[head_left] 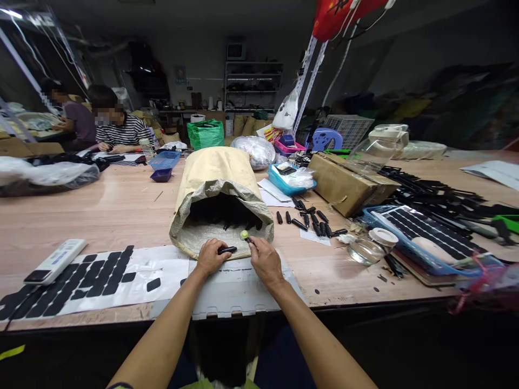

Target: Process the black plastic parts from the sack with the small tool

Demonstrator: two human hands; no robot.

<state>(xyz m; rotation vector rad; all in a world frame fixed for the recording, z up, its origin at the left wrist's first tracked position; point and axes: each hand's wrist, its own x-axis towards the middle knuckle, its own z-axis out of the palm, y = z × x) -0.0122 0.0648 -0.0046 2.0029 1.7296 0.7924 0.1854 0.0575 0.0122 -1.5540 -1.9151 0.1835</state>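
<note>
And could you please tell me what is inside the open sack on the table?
Inside the sack, dark pieces show beyond the pale lining. Its top covers the rear, so what lies deeper or beneath them cannot be seen.

Black piece (pixel 227 250) in left hand (pixel 211 256), yellow-tipped tool (pixel 244 235) in right hand (pixel 265 261), at an open sack (pixel 219 163)

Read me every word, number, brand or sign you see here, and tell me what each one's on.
No text can be read for certain.
Power strip: blue marks, too small and blurred.
Red banner: dark strokes, cut off by the picture's top edge.
Bright packet: any print is too small.
Sack: no lettering that I can make out.
</note>
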